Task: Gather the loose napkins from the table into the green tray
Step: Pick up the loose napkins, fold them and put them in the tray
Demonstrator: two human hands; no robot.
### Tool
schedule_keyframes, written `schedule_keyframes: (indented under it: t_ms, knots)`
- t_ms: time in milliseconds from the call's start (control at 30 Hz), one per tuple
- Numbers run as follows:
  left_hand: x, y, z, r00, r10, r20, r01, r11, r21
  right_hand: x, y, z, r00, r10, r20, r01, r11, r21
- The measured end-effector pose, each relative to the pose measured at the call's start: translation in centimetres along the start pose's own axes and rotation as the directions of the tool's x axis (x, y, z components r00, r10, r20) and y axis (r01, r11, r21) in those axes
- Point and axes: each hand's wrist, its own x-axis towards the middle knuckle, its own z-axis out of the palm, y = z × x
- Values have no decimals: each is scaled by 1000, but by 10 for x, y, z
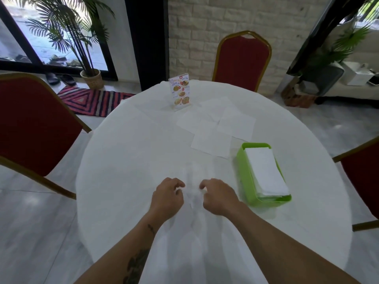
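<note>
Table cover: plain white cloth over the round table [133, 160], no print; faint grey creases between the two hands
Loose napkins: flat white paper squares [211, 143], unpatterned, beyond the hands
Tray: bright lime-green plastic tray [245, 177], to the right of the right hand; a white napkin stack [264, 171] inside
Menu card: white upright menu stand [180, 91] with red lettering and yellow, orange and green food pictures
Chairs: deep red padded chairs with gold metal frames [243, 58]
Rug: striped woven rug [92, 100] in pink-red, dark navy and grey, nested diamond pattern
Wall: off-white brick-pattern wall [205, 27]
Plant: green palm in a tan woven pot [92, 78]
Left forearm: dark tattoo marks [137, 261]
</note>
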Motion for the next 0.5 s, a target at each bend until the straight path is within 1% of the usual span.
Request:
schedule_keyframes:
  t_ms: [67,100,167,200,267,333,367,433,500]
  knots:
    - [-2,-2,1,1000,-6,4,6,1000,17,-5,0,14,991,-14,135,22,998,-64]
    - [-4,-3,2,1000,-3,13,3,999,36,-8,1,20,987,2,158,6,999,-52]
    - [-7,-4,4,998,52,47,-58,990,127,-12,5,27,989,72,127,-80,995,63]
    - [-9,-4,5,991,95,92,-111,976,190,-12,7,28,988,115,99,-127,983,131]
    - [-15,-2,8,961,137,239,-207,932,297,-10,10,28,982,184,44,-189,957,219]
    - [-19,0,10,926,116,360,-262,884,387,-5,10,25,969,248,8,-239,924,298]
    - [-20,1,11,917,104,386,-274,867,417,-2,10,23,956,292,17,-277,884,377]
    - [-22,0,12,911,99,400,-287,849,444,2,6,19,925,369,93,-356,751,556]
    - [-24,-1,11,903,116,413,-313,837,450,4,4,16,903,392,175,-404,638,655]
